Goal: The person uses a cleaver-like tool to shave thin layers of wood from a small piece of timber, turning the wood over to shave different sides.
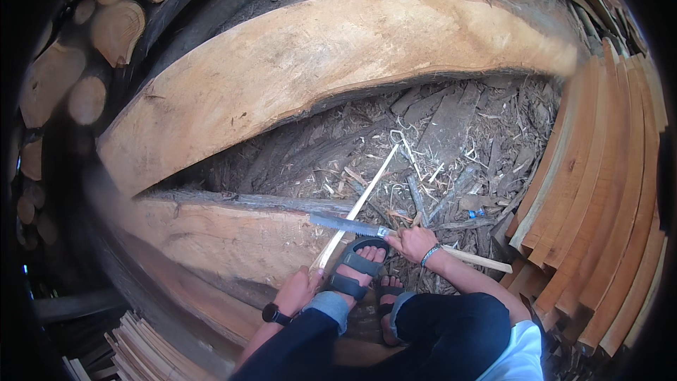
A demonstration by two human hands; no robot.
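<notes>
My right hand (415, 243), a dark band at its wrist, is closed round the handle of a hand saw (349, 225). The saw's grey blade points left and crosses a thin pale wood strip (367, 194). The strip's lower end is gripped in my left hand (299, 289), which has a dark watch at the wrist. From there the strip slants up and away over the bark-strewn ground. Beneath the blade and strip lies a thick sawn slab (226, 240). My sandalled foot (356, 268) rests at the slab's end, close beside the strip.
A large curved slab (317, 49) spans the far side. Stacked planks (599, 204) stand at the right, and cut logs (116, 32) are piled at the upper left. Thin strips (151, 353) lie lower left. A pale stick (479, 261) passes by my right wrist. Bark and shavings (451, 148) litter the ground.
</notes>
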